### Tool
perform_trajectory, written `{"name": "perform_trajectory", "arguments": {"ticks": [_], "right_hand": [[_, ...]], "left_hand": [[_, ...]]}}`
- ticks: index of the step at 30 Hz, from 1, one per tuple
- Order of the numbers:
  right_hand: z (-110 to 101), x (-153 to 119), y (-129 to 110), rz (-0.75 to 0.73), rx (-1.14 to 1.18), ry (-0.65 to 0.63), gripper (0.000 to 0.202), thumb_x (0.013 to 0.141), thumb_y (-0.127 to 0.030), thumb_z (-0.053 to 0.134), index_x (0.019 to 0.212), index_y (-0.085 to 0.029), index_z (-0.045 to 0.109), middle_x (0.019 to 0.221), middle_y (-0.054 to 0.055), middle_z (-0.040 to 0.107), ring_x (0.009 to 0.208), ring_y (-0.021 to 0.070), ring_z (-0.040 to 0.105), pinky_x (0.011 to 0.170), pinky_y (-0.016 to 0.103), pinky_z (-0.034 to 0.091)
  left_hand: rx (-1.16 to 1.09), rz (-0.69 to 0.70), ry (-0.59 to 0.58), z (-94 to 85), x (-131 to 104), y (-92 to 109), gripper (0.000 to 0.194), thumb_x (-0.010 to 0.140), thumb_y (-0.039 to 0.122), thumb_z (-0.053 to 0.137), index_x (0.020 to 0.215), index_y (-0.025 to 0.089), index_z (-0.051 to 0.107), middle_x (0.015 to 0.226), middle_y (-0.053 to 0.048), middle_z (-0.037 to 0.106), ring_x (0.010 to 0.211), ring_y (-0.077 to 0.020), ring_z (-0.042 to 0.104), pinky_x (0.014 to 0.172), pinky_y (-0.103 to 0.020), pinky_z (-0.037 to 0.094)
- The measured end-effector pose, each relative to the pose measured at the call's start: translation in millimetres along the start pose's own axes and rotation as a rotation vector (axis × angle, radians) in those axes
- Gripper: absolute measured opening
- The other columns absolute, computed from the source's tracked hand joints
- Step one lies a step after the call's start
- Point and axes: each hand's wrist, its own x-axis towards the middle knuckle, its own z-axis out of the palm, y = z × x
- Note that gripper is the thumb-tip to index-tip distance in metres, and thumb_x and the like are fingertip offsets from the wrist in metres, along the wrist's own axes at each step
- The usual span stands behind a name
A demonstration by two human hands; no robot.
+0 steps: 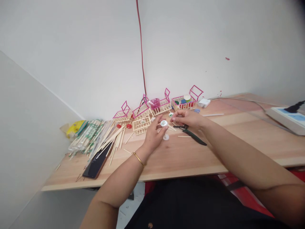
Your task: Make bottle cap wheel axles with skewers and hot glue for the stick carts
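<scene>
My left hand is closed on a white round bottle cap, gripped at its edge between thumb and fingers. Just below it shows a second white cap; a short thin piece seems to link the two. My right hand has its fingers pinched together close by, and whatever they hold is too small to make out. Another white cap with a green mark is at its fingertips. Under the right hand lies a cutting tool with dark green handles. Near my left hand stands a small plain stick cart frame.
Several stick carts with pink handles line the wall. On the left are loose sticks, bagged chopsticks, a phone and red caps. A white adapter and a power strip sit to the right.
</scene>
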Motion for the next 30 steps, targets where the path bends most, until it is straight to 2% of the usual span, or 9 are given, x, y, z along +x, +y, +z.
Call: {"name": "perform_trajectory", "arguments": {"ticks": [4, 10, 14, 17, 22, 24, 26, 28, 30], "right_hand": [[3, -2, -2, 0.014, -0.148, -0.099, 0.032, 0.074, -0.047, 0.066, 0.085, -0.018, 0.062, 0.06, -0.004, 0.055, 0.049, 0.0072, 0.041, 0.046, 0.022, 0.027], [3, 0, 4, -0.092, -0.356, -0.225, 0.027, 0.079, -0.045, 0.059, 0.081, -0.018, 0.064, 0.073, 0.001, 0.062, 0.067, 0.0132, 0.053, 0.06, 0.025, 0.037], [2, 0, 5, -0.097, -0.51, -0.233, 0.027, 0.079, -0.045, 0.057, 0.078, -0.019, 0.064, 0.066, -0.002, 0.058, 0.06, 0.0123, 0.049, 0.054, 0.025, 0.033], [-2, 0, 5, -0.075, -0.642, -0.145, 0.027, 0.079, -0.046, 0.055, 0.074, -0.02, 0.063, 0.06, -0.002, 0.055, 0.055, 0.0119, 0.046, 0.051, 0.025, 0.03], [-21, 4, 7, -0.062, -0.8, 0.174, 0.024, 0.076, -0.039, 0.058, 0.062, -0.02, 0.059, 0.053, 0.0, 0.053, 0.053, 0.0133, 0.045, 0.051, 0.027, 0.027], [-26, 5, 6, -0.074, -0.801, 0.327, 0.021, 0.076, -0.036, 0.058, 0.063, -0.02, 0.059, 0.052, 0.0, 0.051, 0.052, 0.014, 0.043, 0.052, 0.028, 0.026], [-25, 5, 2, -0.12, -0.736, 0.423, 0.02, 0.078, -0.036, 0.056, 0.068, -0.019, 0.061, 0.056, 0.001, 0.053, 0.054, 0.0148, 0.045, 0.053, 0.029, 0.028], [-17, 3, -2, -0.182, -0.633, 0.419, 0.022, 0.08, -0.038, 0.054, 0.074, -0.019, 0.063, 0.064, 0.002, 0.057, 0.059, 0.0156, 0.048, 0.056, 0.029, 0.031], [-3, 1, -7, -0.239, -0.541, 0.356, 0.023, 0.081, -0.04, 0.055, 0.078, -0.019, 0.064, 0.071, 0.003, 0.061, 0.062, 0.016, 0.05, 0.058, 0.028, 0.033]], "left_hand": [[0.017, -0.008, 0.0, -1.1, 2, -2, 0.045, 0.084, 0.03, 0.058, 0.125, 0.015, 0.048, 0.122, -0.015, 0.058, 0.11, -0.0215, 0.058, 0.093, -0.039, 0.05], [0.126, 0.021, -0.007, -8.1, 5, -4, 0.047, 0.083, 0.03, 0.059, 0.127, 0.017, 0.049, 0.12, -0.013, 0.061, 0.109, -0.0225, 0.06, 0.096, -0.041, 0.047], [0.12, 0.042, -0.022, -10.3, 6, -4, 0.046, 0.083, 0.029, 0.059, 0.126, 0.017, 0.049, 0.117, -0.013, 0.062, 0.105, -0.0216, 0.062, 0.093, -0.04, 0.049], [0.116, 0.036, -0.023, -10.4, 6, -1, 0.045, 0.083, 0.029, 0.059, 0.126, 0.016, 0.05, 0.117, -0.013, 0.062, 0.106, -0.0215, 0.062, 0.094, -0.04, 0.049], [0.125, 0.004, -0.019, -10.4, 6, 2, 0.047, 0.083, 0.029, 0.06, 0.126, 0.015, 0.049, 0.121, -0.014, 0.06, 0.107, -0.0216, 0.061, 0.095, -0.039, 0.049], [0.107, 0.0, -0.019, -10.1, 6, 2, 0.049, 0.082, 0.03, 0.061, 0.127, 0.016, 0.047, 0.118, -0.013, 0.061, 0.106, -0.0213, 0.061, 0.094, -0.039, 0.049], [0.062, -0.009, -0.024, -9.5, 6, 1, 0.051, 0.082, 0.029, 0.061, 0.13, 0.017, 0.045, 0.114, -0.013, 0.063, 0.104, -0.0205, 0.062, 0.093, -0.039, 0.05], [-0.003, -0.026, -0.027, -8.7, 5, -1, 0.056, 0.082, 0.028, 0.062, 0.132, 0.018, 0.041, 0.114, -0.013, 0.063, 0.103, -0.0196, 0.062, 0.092, -0.037, 0.05], [-0.064, -0.041, -0.026, -8.0, 5, -3, 0.062, 0.08, 0.026, 0.064, 0.135, 0.02, 0.037, 0.117, -0.013, 0.061, 0.103, -0.0192, 0.062, 0.092, -0.037, 0.05]]}}
